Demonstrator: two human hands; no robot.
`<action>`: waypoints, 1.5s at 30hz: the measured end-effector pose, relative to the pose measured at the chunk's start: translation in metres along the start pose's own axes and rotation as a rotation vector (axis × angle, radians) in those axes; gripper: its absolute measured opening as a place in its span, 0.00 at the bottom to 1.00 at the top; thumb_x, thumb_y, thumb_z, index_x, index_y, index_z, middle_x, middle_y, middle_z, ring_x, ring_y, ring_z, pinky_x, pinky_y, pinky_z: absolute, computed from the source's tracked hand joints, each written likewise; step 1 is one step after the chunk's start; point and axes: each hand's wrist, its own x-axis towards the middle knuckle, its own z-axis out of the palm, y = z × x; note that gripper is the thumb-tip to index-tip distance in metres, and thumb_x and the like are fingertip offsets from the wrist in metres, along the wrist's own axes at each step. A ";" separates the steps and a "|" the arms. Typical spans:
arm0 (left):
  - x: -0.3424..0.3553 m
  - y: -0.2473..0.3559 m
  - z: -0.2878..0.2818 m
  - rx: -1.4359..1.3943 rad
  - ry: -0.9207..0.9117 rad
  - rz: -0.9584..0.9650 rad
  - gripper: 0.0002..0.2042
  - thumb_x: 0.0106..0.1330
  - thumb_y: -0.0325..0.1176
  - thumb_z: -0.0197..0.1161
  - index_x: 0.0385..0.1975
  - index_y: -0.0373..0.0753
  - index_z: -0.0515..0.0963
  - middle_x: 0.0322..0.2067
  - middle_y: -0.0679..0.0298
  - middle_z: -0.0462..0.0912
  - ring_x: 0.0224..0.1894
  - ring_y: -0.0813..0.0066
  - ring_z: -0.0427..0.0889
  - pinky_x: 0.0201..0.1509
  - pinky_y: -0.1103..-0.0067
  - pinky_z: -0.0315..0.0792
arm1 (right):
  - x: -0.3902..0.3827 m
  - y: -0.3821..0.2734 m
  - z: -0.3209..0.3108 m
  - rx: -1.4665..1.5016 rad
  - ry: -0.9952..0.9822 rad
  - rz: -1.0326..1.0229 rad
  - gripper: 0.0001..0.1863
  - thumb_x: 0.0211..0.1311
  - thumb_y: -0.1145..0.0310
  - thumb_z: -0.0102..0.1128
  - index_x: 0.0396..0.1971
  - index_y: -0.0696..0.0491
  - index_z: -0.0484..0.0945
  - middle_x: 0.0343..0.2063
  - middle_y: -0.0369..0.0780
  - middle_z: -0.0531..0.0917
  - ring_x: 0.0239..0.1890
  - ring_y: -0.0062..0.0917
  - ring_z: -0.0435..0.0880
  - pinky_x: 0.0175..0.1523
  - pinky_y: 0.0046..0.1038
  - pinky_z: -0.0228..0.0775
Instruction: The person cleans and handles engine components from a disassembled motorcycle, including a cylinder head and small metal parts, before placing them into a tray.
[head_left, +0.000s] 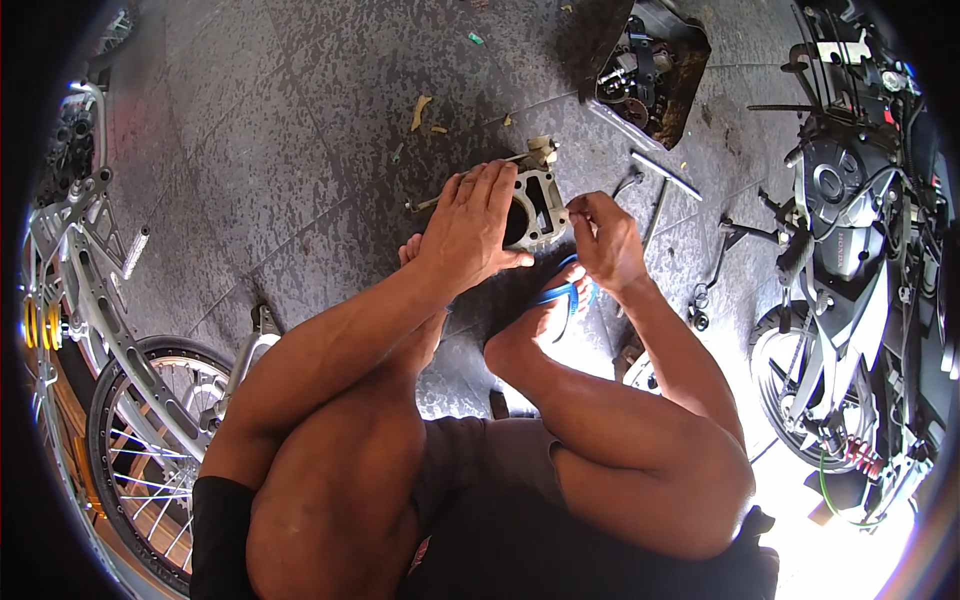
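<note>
Two bare hands are busy over a grey metal engine cylinder (535, 205) that sits on the dark stone floor (280, 130), just ahead of the person's feet. The left hand (470, 225) lies flat across the cylinder's near side, fingers (490, 190) spread wide and pressing on it rather than curled round it. The right hand (605, 240) is at the cylinder's right edge, fingers pinched narrow together; whether something tiny sits between them I cannot tell. A blue sandal (565, 292) shows under the right foot, just below that hand. A T-handle wrench (662, 185) lies on the floor near the right hand. Beyond it sits a box of parts (650, 70). A motorcycle (850, 250) stands well off to the right, a spoked wheel (150, 450) to the left.
</note>
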 end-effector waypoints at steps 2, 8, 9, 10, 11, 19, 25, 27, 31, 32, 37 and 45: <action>0.000 -0.001 0.000 -0.001 -0.004 0.001 0.58 0.42 0.54 0.84 0.71 0.31 0.57 0.68 0.48 0.67 0.70 0.51 0.67 0.74 0.57 0.60 | -0.007 -0.008 0.007 -0.005 -0.036 0.009 0.07 0.65 0.76 0.57 0.40 0.61 0.81 0.34 0.49 0.85 0.39 0.42 0.89 0.46 0.35 0.79; 0.000 -0.001 -0.001 0.013 -0.005 0.000 0.59 0.42 0.55 0.83 0.71 0.31 0.57 0.68 0.48 0.67 0.70 0.51 0.67 0.75 0.57 0.60 | -0.008 -0.008 0.012 -0.053 0.163 0.064 0.06 0.66 0.75 0.59 0.39 0.60 0.81 0.32 0.48 0.85 0.31 0.36 0.85 0.40 0.33 0.76; 0.000 -0.001 -0.001 0.022 -0.008 -0.005 0.59 0.42 0.55 0.83 0.71 0.31 0.57 0.68 0.48 0.67 0.70 0.51 0.67 0.75 0.57 0.60 | -0.009 -0.009 0.012 0.011 0.158 0.130 0.06 0.65 0.76 0.59 0.39 0.59 0.81 0.34 0.48 0.85 0.34 0.40 0.86 0.42 0.36 0.77; 0.000 -0.001 -0.001 0.023 -0.008 -0.008 0.59 0.42 0.55 0.83 0.71 0.31 0.57 0.68 0.48 0.67 0.70 0.51 0.67 0.75 0.57 0.60 | -0.010 -0.011 0.011 0.075 0.148 0.198 0.06 0.65 0.76 0.58 0.40 0.59 0.81 0.35 0.48 0.84 0.36 0.44 0.87 0.44 0.39 0.79; 0.000 -0.001 -0.002 0.016 -0.013 -0.010 0.59 0.42 0.55 0.83 0.71 0.31 0.57 0.68 0.48 0.67 0.70 0.51 0.67 0.75 0.57 0.60 | -0.009 -0.013 0.007 0.077 0.156 0.226 0.06 0.65 0.75 0.59 0.40 0.59 0.81 0.36 0.48 0.85 0.36 0.42 0.88 0.44 0.37 0.79; 0.001 -0.001 0.000 0.013 -0.030 -0.025 0.59 0.42 0.55 0.83 0.71 0.31 0.56 0.68 0.49 0.67 0.70 0.51 0.67 0.75 0.57 0.60 | -0.024 -0.024 0.027 0.023 0.097 0.124 0.04 0.64 0.76 0.59 0.36 0.59 0.82 0.35 0.50 0.85 0.35 0.42 0.88 0.42 0.38 0.80; 0.001 -0.001 0.002 0.011 0.001 -0.008 0.60 0.41 0.56 0.84 0.71 0.32 0.57 0.68 0.49 0.67 0.70 0.52 0.68 0.75 0.57 0.60 | -0.029 -0.026 0.038 0.068 0.174 0.203 0.06 0.65 0.76 0.60 0.38 0.61 0.82 0.32 0.49 0.86 0.32 0.38 0.88 0.39 0.35 0.80; 0.002 0.000 0.002 0.018 -0.014 -0.018 0.60 0.41 0.55 0.84 0.71 0.32 0.57 0.68 0.49 0.67 0.70 0.52 0.68 0.74 0.57 0.61 | -0.023 -0.024 0.033 0.057 0.226 0.284 0.06 0.64 0.75 0.61 0.38 0.60 0.81 0.32 0.49 0.86 0.32 0.38 0.88 0.40 0.36 0.79; 0.003 -0.002 0.000 0.007 -0.040 -0.020 0.62 0.40 0.57 0.84 0.73 0.31 0.55 0.69 0.46 0.65 0.71 0.49 0.66 0.75 0.58 0.60 | -0.029 -0.026 0.039 0.043 0.245 0.289 0.07 0.65 0.73 0.62 0.38 0.61 0.83 0.31 0.49 0.86 0.32 0.36 0.89 0.39 0.34 0.79; 0.002 -0.002 -0.001 -0.003 -0.038 -0.013 0.62 0.40 0.57 0.83 0.72 0.31 0.56 0.69 0.46 0.65 0.71 0.49 0.66 0.75 0.58 0.60 | -0.029 -0.027 0.040 0.038 0.219 0.230 0.07 0.65 0.73 0.62 0.38 0.61 0.83 0.30 0.49 0.86 0.32 0.36 0.89 0.39 0.34 0.79; 0.004 -0.001 -0.002 0.009 -0.005 -0.005 0.59 0.40 0.54 0.84 0.70 0.31 0.58 0.67 0.49 0.68 0.70 0.51 0.67 0.74 0.56 0.62 | -0.034 -0.024 0.045 0.075 0.202 0.254 0.07 0.64 0.73 0.63 0.39 0.60 0.82 0.32 0.49 0.87 0.33 0.37 0.89 0.39 0.34 0.79; 0.000 -0.001 -0.003 -0.024 0.014 0.041 0.59 0.40 0.54 0.84 0.70 0.28 0.57 0.66 0.46 0.68 0.70 0.51 0.68 0.73 0.57 0.61 | -0.013 -0.012 0.016 0.105 0.458 0.380 0.09 0.65 0.71 0.61 0.38 0.60 0.84 0.32 0.49 0.88 0.35 0.37 0.90 0.43 0.35 0.80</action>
